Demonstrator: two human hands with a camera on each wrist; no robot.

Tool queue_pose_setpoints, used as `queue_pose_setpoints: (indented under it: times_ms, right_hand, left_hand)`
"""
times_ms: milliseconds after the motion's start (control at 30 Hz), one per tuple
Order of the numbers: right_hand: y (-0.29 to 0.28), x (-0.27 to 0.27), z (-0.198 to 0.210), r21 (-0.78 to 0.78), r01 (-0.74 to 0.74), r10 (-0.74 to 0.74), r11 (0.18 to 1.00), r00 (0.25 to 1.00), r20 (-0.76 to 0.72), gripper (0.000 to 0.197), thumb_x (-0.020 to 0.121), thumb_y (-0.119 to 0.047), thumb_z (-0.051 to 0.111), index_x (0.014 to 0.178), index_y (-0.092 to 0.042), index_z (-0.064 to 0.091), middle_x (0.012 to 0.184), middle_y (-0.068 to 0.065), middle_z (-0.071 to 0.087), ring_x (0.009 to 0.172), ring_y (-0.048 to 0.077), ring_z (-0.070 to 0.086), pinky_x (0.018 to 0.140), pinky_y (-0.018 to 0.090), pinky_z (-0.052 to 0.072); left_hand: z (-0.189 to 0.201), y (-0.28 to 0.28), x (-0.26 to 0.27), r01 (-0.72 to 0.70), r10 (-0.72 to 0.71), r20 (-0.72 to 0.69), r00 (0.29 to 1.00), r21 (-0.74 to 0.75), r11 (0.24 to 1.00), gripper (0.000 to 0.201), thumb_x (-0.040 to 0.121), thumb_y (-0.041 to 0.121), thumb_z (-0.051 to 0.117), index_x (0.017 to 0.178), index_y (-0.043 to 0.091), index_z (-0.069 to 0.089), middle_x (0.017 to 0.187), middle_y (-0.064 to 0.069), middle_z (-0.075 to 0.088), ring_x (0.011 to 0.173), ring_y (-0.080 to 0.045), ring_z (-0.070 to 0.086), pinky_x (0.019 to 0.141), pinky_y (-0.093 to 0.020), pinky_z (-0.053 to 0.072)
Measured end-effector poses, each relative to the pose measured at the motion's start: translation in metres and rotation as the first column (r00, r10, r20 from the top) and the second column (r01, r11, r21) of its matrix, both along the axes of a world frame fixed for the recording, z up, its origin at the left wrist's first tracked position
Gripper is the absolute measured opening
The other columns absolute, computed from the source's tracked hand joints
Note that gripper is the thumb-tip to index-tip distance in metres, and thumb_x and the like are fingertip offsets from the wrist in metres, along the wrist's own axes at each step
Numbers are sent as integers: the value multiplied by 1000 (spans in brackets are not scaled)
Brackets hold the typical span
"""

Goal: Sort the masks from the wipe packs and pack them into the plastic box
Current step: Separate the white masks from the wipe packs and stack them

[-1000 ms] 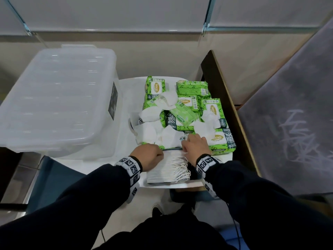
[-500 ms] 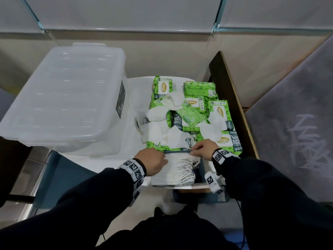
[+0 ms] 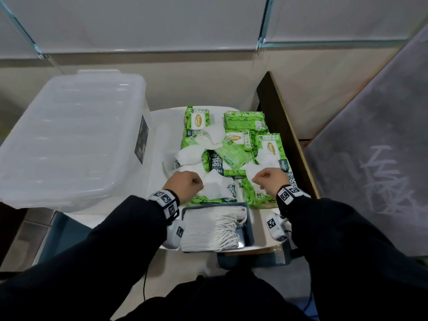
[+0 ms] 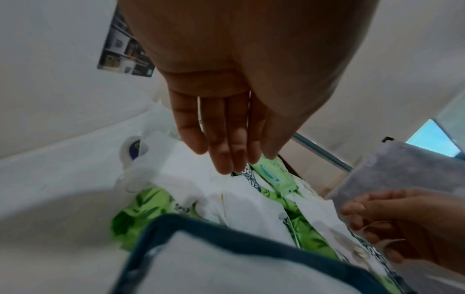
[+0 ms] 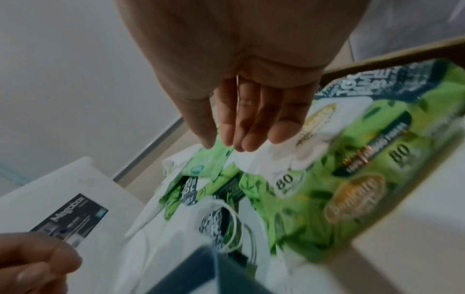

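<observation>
Green wipe packs (image 3: 271, 149) and loose white masks (image 3: 215, 186) lie mixed in a pile on the white table (image 3: 159, 133). A stack of masks (image 3: 206, 228) fills a dark blue box (image 3: 249, 225) at the near edge. The clear plastic box (image 3: 69, 140) stands at the left with its lid on. My left hand (image 3: 185, 185) hovers over the pile's near left, fingers (image 4: 226, 155) hanging relaxed and holding nothing. My right hand (image 3: 268, 179) hovers over a mask at the near right. Its fingers (image 5: 239, 137) hang loosely, and a thin white strand crosses them (image 4: 377, 226); a grip on it is unclear.
A dark wooden panel (image 3: 284, 140) borders the table on the right, with a grey scribbled surface (image 3: 370, 163) beyond it. A pale wall rises behind. The plastic box carries a dark label (image 3: 141, 140) on the side facing the pile.
Both hands have left the mask stack in the blue box and moved forward and up over the mixed pile. The stack stays in its box.
</observation>
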State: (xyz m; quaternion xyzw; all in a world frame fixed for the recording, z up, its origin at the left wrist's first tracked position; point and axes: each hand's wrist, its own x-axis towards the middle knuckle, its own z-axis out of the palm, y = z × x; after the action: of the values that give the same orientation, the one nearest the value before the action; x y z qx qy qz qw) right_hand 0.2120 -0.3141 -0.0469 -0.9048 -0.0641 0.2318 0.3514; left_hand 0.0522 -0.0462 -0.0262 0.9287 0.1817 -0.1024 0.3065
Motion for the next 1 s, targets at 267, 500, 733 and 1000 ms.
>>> queue_pose_setpoints:
  times_ms: [267, 500, 733, 1000]
  right_hand:
    - [14, 23, -30, -365, -209, 229, 907, 973, 11, 55, 74, -47, 84, 115, -23, 57, 115, 1, 53, 102, 25, 59, 89, 40, 54]
    - [-5, 36, -24, -140, -193, 202, 971, 978, 51, 4, 86, -25, 71, 86, -29, 70, 87, -8, 69, 86, 18, 67, 77, 30, 55]
    - [-29, 57, 28, 504, 555, -156, 662, 760, -631, 17, 93, -1, 55, 81, -12, 58, 69, 5, 57, 62, 22, 55, 60, 33, 49]
    - [-7, 43, 51, 565, 701, 0, 435, 628, -779, 16, 94, -1, 51, 108, -8, 53, 106, 20, 59, 97, 33, 60, 70, 39, 57]
  left_hand:
    - [-34, -12, 66, -99, 127, -349, 929, 97, 990, 37, 78, 46, 76, 72, 13, 61, 74, -4, 65, 79, -25, 68, 58, -29, 45]
    - [-37, -23, 79, -156, 183, -371, 910, 103, 982, 28, 79, 35, 81, 94, 18, 64, 95, -4, 73, 88, -23, 70, 77, -34, 58]
    - [9, -39, 91, -459, 442, -153, 884, -471, 753, 12, 83, 10, 76, 75, 11, 67, 73, -6, 62, 68, -22, 61, 59, -32, 56]
    - [62, -80, 99, -484, 645, 68, 762, -601, 636, 12, 82, 1, 71, 78, 7, 61, 65, -5, 59, 50, -22, 59, 54, -37, 57]
